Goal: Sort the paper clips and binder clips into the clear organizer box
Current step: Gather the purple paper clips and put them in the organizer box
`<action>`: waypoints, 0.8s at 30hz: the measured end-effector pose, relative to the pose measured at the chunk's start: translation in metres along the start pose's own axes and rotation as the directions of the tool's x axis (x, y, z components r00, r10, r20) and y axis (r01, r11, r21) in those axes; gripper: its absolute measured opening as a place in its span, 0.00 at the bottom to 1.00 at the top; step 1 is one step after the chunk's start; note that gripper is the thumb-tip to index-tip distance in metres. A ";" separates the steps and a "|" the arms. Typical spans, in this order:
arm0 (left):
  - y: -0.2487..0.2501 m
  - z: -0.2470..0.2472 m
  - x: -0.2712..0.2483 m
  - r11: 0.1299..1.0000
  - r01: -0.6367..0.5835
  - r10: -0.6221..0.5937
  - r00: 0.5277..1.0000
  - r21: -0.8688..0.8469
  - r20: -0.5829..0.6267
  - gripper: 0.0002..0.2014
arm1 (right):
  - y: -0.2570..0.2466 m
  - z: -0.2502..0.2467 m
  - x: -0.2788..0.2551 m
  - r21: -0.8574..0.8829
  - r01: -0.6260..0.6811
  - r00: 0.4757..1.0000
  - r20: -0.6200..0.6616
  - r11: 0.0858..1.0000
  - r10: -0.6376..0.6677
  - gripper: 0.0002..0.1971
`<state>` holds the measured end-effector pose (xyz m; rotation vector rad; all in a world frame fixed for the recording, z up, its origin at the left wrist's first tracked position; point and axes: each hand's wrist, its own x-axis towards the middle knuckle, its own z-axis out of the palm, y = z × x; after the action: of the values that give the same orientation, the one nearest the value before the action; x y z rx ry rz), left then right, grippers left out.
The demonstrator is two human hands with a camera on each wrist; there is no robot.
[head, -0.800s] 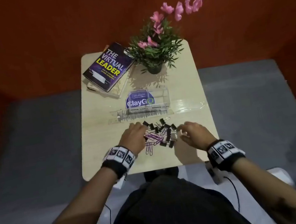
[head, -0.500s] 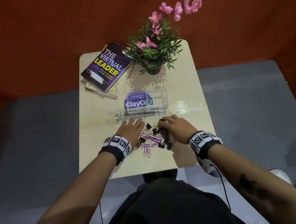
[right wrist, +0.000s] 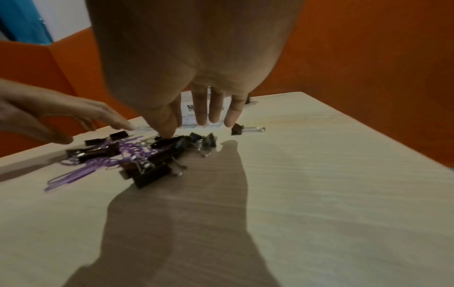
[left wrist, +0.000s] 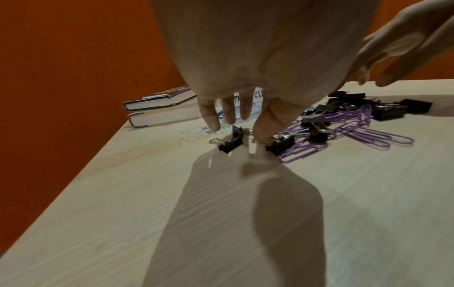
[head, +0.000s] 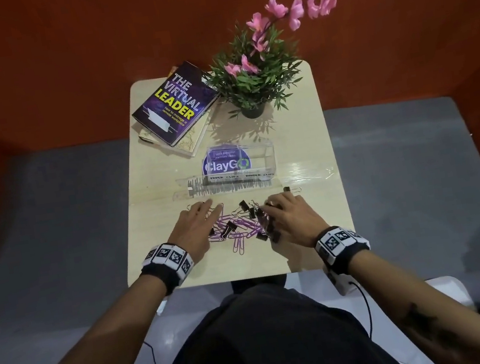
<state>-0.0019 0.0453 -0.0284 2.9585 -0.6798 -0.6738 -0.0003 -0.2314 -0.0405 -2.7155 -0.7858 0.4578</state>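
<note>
A mixed pile of purple paper clips (head: 240, 239) (left wrist: 363, 134) (right wrist: 81, 172) and black binder clips (head: 228, 228) (right wrist: 152, 174) lies on the pale wooden table (head: 162, 255). Behind the pile stands the clear organizer box (head: 269, 158), its front labelled for paper clips and binder clips. My left hand (head: 205, 210) (left wrist: 236, 116) rests on the pile's left edge with straight fingers, and a binder clip (left wrist: 230, 142) lies under its fingertips. My right hand (head: 276, 204) (right wrist: 196, 120) covers the pile's right side, fingers straight, thumb touching a black clip. One binder clip (head: 291, 189) (right wrist: 242, 129) lies apart by its fingertips.
Two stacked books (head: 174, 104) (left wrist: 157, 110) lie at the table's far left. A potted plant with pink flowers (head: 254, 111) stands at the far right. The near table edge runs just behind my wrists, with grey floor on both sides.
Both hands have slid forward toward the box over the pile. The right hand came in from the right onto the clips, and the pile has spread out.
</note>
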 end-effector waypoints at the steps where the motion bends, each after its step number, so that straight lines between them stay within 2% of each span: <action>1: 0.004 0.000 0.002 1.000 -0.015 0.015 1.000 -0.001 0.006 0.44 | -0.003 0.001 0.003 -0.016 0.007 1.000 0.018 1.000 -0.007 0.28; 9: 0.042 -0.005 0.039 0.990 -0.122 0.116 0.990 0.070 0.081 0.46 | 0.007 -0.003 0.011 0.035 -0.154 0.988 -0.007 0.987 0.154 0.27; 16: 0.033 -0.011 0.033 0.998 0.039 -0.040 0.999 0.053 0.013 0.42 | 0.008 -0.006 0.003 0.119 -0.257 0.952 -0.138 0.959 0.273 0.22; 18: 0.036 -0.012 0.031 0.999 0.011 -0.011 1.000 0.042 -0.016 0.44 | 0.003 0.001 -0.006 0.119 -0.232 0.954 -0.166 0.965 0.249 0.19; 20: 0.041 -0.009 0.032 0.994 -0.099 0.101 0.995 0.051 -0.024 0.45 | -0.005 0.010 -0.015 0.084 -0.148 0.977 -0.141 0.985 0.159 0.18; 22: 0.043 -0.005 0.034 0.972 -0.209 0.208 0.978 0.111 0.017 0.44 | -0.010 0.018 -0.024 0.027 -0.073 0.995 -0.073 0.997 0.075 0.18; 24: 0.038 -0.004 0.035 0.965 -0.205 0.200 0.979 0.165 0.046 0.42 | -0.010 0.022 -0.031 -0.003 -0.065 0.998 -0.026 0.998 0.065 0.20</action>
<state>0.0131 -0.0039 -0.0342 2.9728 -1.0762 -0.6738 -0.0383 -0.2365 -0.0497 -2.7514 -0.6939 0.4343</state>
